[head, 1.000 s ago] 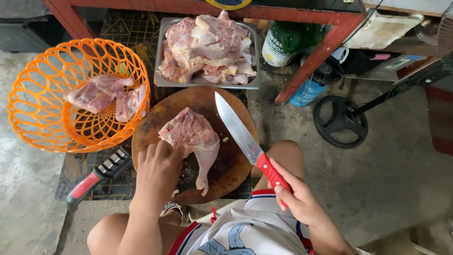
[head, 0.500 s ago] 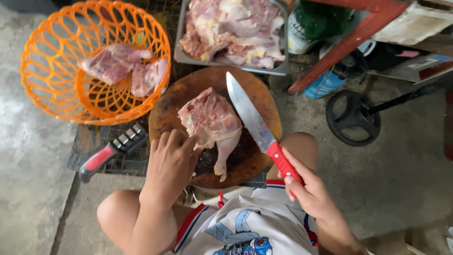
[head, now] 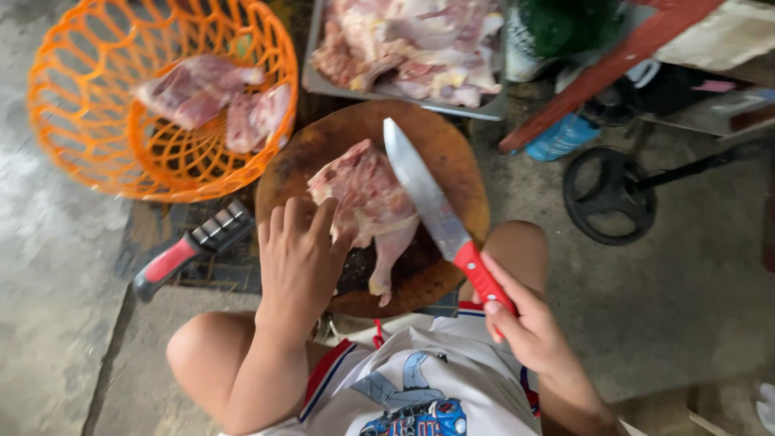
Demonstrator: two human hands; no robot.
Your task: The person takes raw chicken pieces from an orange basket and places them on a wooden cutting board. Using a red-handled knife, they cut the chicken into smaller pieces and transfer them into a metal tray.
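An orange plastic basket (head: 89, 105) holds cut meat; the left hand (head: 300, 257), fingers spread, presses a raw chicken quarter (head: 367, 198) onto the round wooden chopping block (head: 452, 153), its leg end pointing toward the person; the right hand (head: 529, 327) grips the red-handled knife (head: 440, 214), blade tip angled up-left, away from the body.

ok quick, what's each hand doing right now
Left hand: open, fingers spread, pressing on the raw poultry piece on the round wooden board.
Right hand: closed on the red-handled knife, blade against the meat.
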